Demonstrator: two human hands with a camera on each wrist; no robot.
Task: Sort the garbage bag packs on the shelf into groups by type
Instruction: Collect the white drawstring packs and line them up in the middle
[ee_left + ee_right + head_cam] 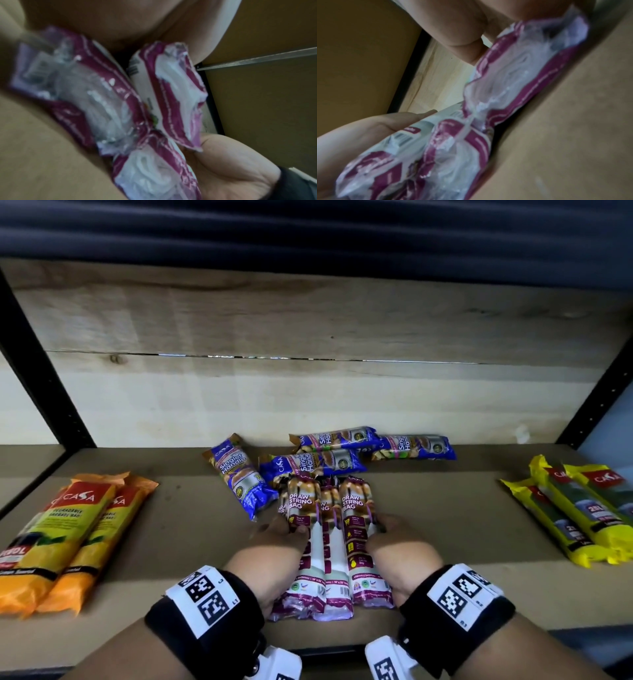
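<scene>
Your drawstring bag packs point(354, 539) are maroon and white; the singlet handle packs point(310, 465) blue; the packs at left point(65, 539) orange and yellow, red-labelled; those at right point(582, 511) yellow; your wristbands point(205, 607) black with black-and-white square markers.

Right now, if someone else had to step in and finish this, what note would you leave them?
Left hand and right hand: each has a grip on a side of the purple drawstring bag packs, squeezing them into one bundle at the shelf front centre.
Done: orange packs grouped at left, yellow packs grouped at right.
Left: blue single-handle packs lie scattered behind the bundle; straighten them into a group, then settle the purple bundle.
</scene>
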